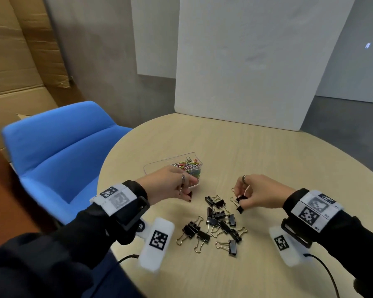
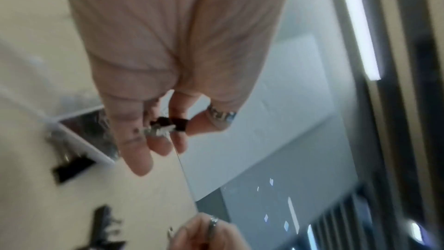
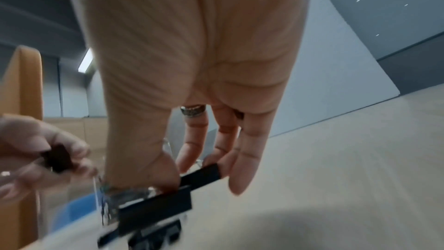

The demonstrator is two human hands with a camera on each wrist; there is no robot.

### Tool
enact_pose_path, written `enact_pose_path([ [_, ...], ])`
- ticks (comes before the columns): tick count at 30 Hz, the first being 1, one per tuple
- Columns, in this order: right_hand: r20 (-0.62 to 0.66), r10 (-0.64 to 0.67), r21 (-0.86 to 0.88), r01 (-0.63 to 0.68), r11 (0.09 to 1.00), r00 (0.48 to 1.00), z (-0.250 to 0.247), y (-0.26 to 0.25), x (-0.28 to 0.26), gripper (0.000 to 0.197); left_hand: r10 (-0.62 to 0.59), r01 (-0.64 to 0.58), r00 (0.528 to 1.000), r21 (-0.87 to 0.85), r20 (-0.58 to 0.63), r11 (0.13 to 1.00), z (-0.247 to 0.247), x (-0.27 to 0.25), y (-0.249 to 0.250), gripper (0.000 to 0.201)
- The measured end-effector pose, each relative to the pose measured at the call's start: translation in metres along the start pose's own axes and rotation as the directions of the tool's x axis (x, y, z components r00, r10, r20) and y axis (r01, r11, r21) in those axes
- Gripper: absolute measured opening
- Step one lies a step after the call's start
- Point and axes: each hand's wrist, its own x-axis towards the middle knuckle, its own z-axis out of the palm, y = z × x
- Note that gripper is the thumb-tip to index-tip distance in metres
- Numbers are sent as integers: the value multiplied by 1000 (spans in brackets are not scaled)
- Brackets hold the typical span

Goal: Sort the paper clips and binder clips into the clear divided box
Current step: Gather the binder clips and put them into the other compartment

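The clear divided box (image 1: 159, 166) lies on the round table, with coloured paper clips (image 1: 188, 166) heaped in its right compartment. My left hand (image 1: 186, 190) hovers at the box's near edge and pinches a black binder clip (image 1: 189, 194), also seen between its fingers as the pinched clip (image 2: 176, 123). To the right, my right hand (image 1: 240, 201) grips two black binder clips (image 1: 240, 208) just above the table; the wrist view shows one held clip (image 3: 201, 176) between thumb and fingers. Several loose binder clips (image 1: 220, 224) lie in a pile between my wrists.
A blue chair (image 1: 63, 151) stands left of the wooden table (image 1: 267, 160). A white board (image 1: 246, 61) leans at the table's far edge. Cardboard (image 1: 13, 61) stands at the far left. Cables (image 1: 329, 274) trail from both wrists near the front edge.
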Motion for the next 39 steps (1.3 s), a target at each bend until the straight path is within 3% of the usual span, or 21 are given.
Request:
enact_pose_path([
  [2, -47, -19, 89, 23, 996, 999, -8, -9, -2, 16, -83, 87, 996, -254, 26, 963, 4, 1, 0, 25],
  [4, -101, -49, 164, 65, 984, 994, -15, -21, -2, 16, -147, 170, 985, -377, 89, 910, 9, 4, -1, 23],
  [8, -154, -150, 191, 179, 965, 977, -23, -53, -2, 16, -202, 278, 958, -501, 202, 819, 20, 11, -7, 41],
  [12, -147, -228, 140, 249, 958, 962, -18, -79, -4, 17, -173, 349, 931, -643, 321, 682, 24, 16, -13, 64],
  [16, -119, -272, 44, 279, 959, 955, -9, -85, -1, 16, -131, 396, 906, -695, 403, 601, 22, 20, -15, 62],
  [19, -96, -313, 15, 316, 949, 945, -6, -82, 1, 12, -148, 399, 907, -686, 395, 609, 20, 19, -16, 58],
  [22, -174, -309, 64, 324, 944, 935, -11, -76, 2, 9, -174, 382, 916, -656, 361, 651, 19, 16, -15, 53],
  [26, -280, -183, 56, 206, 977, 942, -16, -53, 9, 10, -196, 342, 937, -653, 288, 676, 15, 14, -17, 44],
  [29, -73, -59, 0, 59, 998, 996, -9, -33, 18, 18, -187, 311, 949, -646, 256, 697, 11, 13, -19, 40],
  [32, 202, 15, -153, 16, 988, 979, 7, -24, 26, 38, -176, 290, 955, -625, 239, 725, 8, 11, -20, 38],
  [39, 155, 20, -178, 8, 984, 988, 20, -22, 34, 23, -167, 266, 961, -589, 218, 763, 5, 10, -20, 33],
])
